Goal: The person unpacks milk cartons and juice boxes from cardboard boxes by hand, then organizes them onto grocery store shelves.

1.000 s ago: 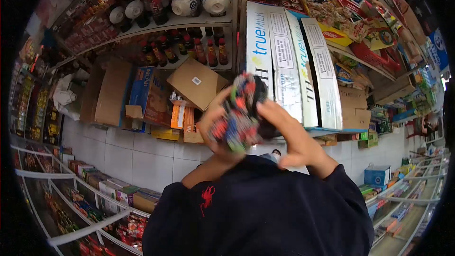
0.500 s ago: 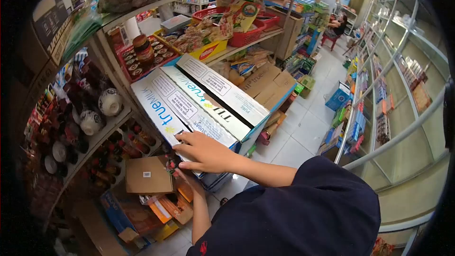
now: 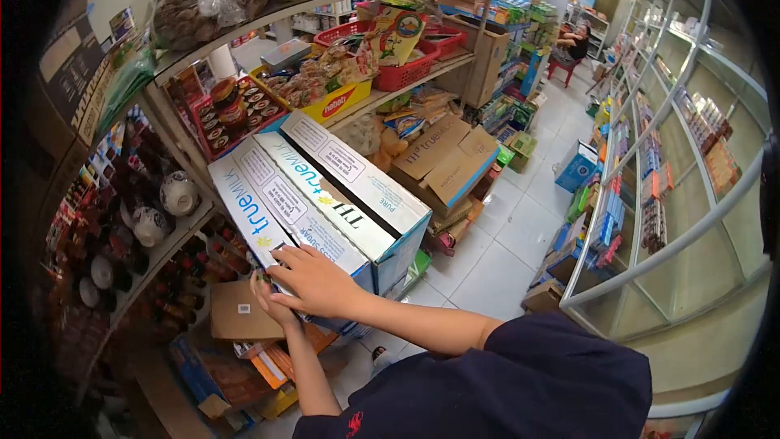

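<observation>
Two long white-and-blue milk cartons (image 3: 280, 187) stand side by side before me, with "TH true MILK" printed on top. A dark gap shows along the farther carton's top. My right hand (image 3: 315, 283) lies across the near corner of the closer carton, its fingers stretched out. Just below and left of it, my left hand (image 3: 276, 302) is raised at that carton's near end. Its fingers are bent, and a small dark thing shows at the fingertips, too small to make out. The right hand partly covers the left.
Shelves at left hold bottles and white bowls (image 3: 179, 193). A brown carton (image 3: 244, 309) sits low beside them. Behind stand a red crate of jars (image 3: 231, 114) and an open brown carton (image 3: 447, 158). A tiled aisle (image 3: 496, 236) runs beside a glass cabinet (image 3: 691, 219); a person sits far back.
My left hand has risen from below the carton's edge to its near corner, beside my right hand. The view has shifted, so the cartons appear slightly farther left.
</observation>
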Available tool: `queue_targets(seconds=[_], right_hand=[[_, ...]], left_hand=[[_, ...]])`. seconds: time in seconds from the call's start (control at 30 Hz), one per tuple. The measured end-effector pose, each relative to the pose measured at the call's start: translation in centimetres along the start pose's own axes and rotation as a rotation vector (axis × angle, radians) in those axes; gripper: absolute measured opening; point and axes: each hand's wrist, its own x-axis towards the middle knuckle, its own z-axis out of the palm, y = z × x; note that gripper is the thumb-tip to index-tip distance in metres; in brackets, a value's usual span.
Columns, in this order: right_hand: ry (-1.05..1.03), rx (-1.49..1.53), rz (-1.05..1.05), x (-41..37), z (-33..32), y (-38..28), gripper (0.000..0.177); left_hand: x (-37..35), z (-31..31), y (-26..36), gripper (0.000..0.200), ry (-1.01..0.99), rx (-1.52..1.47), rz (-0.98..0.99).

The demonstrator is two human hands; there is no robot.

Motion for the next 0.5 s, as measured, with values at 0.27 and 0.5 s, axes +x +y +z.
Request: queue_targets(seconds=[0.27, 0.5], right_hand=[[-0.043, -0.070, 0.020, 0.5, 0.2, -0.3, 0.040], [-0.071, -0.080, 0.099, 1.1, 0.1, -1.2, 0.039]], left_hand=[[-7.8, 1.2, -0.4, 0.046, 0.149, -0.202, -0.156], [1.5, 4.0, 9.7, 0.049, -0.053, -0.119, 0.172]])
